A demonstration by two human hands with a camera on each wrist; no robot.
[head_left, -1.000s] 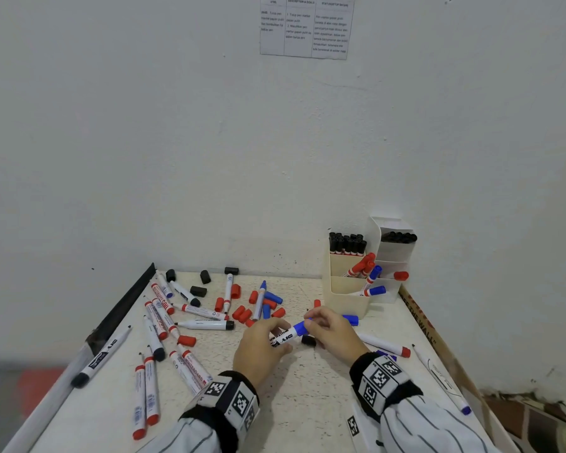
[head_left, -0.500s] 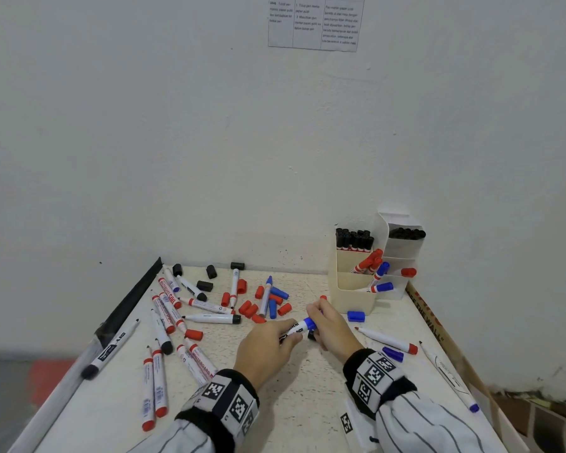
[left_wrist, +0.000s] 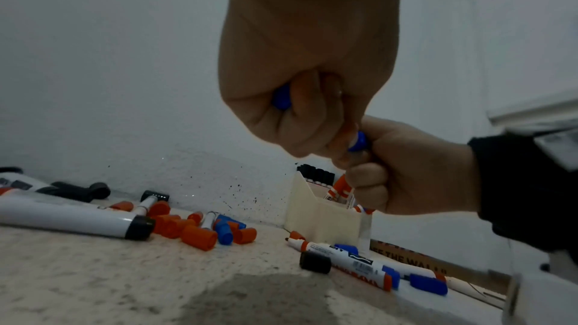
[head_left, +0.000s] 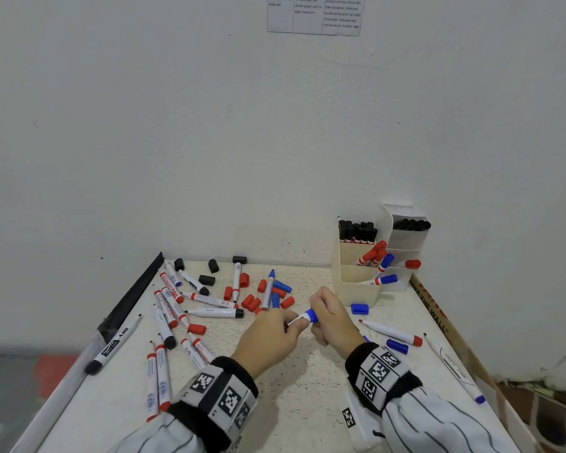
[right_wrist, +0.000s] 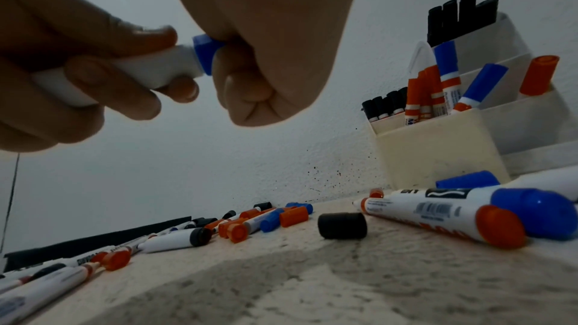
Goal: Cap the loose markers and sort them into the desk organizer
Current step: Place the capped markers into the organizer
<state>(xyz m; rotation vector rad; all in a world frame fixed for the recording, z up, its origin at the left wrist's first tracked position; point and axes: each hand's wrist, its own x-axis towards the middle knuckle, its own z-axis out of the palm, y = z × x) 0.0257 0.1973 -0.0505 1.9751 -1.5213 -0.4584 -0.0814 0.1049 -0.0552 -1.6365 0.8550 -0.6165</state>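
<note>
Above the middle of the table my left hand (head_left: 275,335) grips the white barrel of a blue marker (right_wrist: 150,71). My right hand (head_left: 330,318) is curled round its blue cap (head_left: 311,315), which sits on the marker's end; most of the cap is hidden in my fist. The cap's rim (right_wrist: 203,54) shows between both hands in the right wrist view. The cream desk organizer (head_left: 353,289) stands at the back right and holds black, red and blue capped markers. Loose markers and red caps (head_left: 252,302) lie scattered on the left and middle.
A loose blue cap (head_left: 359,308) lies in front of the organizer. A black cap (right_wrist: 342,225) lies under my hands. More markers (head_left: 389,331) lie to my right. A black strip (head_left: 128,299) runs along the table's left edge. The wall stands close behind.
The left hand has slid up the barrel and hides most of it. The right hand has closed further over the blue cap. Both hands have stayed over the middle of the table.
</note>
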